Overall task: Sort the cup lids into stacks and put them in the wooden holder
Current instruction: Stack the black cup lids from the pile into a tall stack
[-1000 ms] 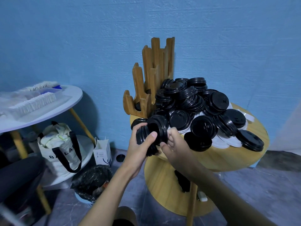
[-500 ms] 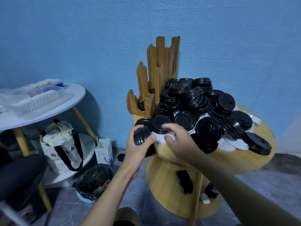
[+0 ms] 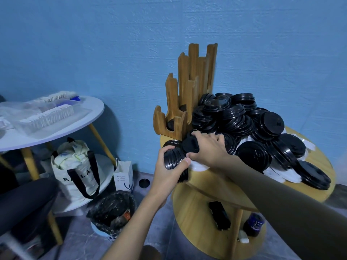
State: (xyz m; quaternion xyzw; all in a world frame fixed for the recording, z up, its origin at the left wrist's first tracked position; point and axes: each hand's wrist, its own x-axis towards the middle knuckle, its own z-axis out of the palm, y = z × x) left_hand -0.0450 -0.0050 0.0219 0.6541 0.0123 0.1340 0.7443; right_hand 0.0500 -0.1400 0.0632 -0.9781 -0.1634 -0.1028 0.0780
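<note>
a: what's moved?
b: the right hand (image 3: 208, 150) left the stack (image 3: 174, 158), reached over to the pile (image 3: 234, 117), and now grips one lid (image 3: 190, 145) beside that stack.
a: which lid?
b: the one at the pile's near edge.

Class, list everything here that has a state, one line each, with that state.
Left hand, grips a stack of lids on edge.
Right hand, grips a single lid beside that stack.
Wooden holder, upright, few lids inside.
Lid pile, loose heap on the table.
Tote bag, open, stuffed full.
Bin, lined, open.
</note>
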